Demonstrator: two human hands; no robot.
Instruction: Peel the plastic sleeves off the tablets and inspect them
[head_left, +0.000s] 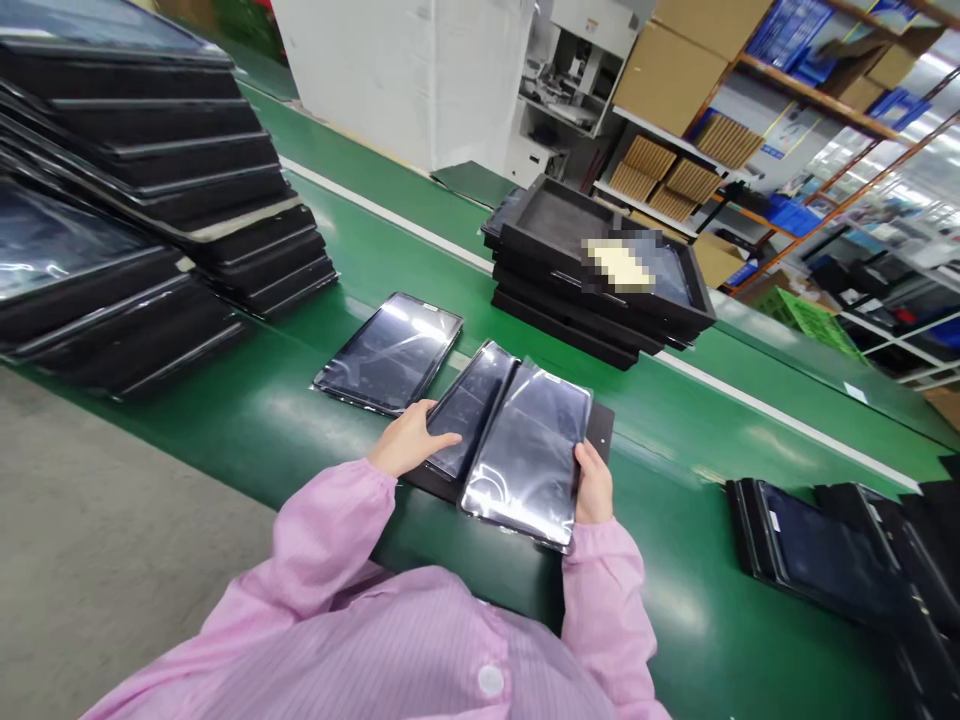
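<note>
My left hand (405, 440) is closed at the left edge of a narrow-looking, film-wrapped tablet screen (472, 405), with the thumb over its face. Just right of it, a second film-covered tablet screen (532, 450) is gripped at its right edge by my right hand (594, 485); that hand's other fingers are hidden beneath. Both screens are over a flat black tray (602, 428), and the right one overlaps the left one's side. Another wrapped tablet screen (394, 350) lies on the green table, left of and beyond my left hand.
Tall stacks of black trays with screens (195, 160) stand at the left. Beyond my hands is a pile of black trays (570, 290) with a blurred pale patch on top. More screens in trays (817, 540) sit at the right on the green bench (675, 590). Shelves with cartons (667, 80) rise behind.
</note>
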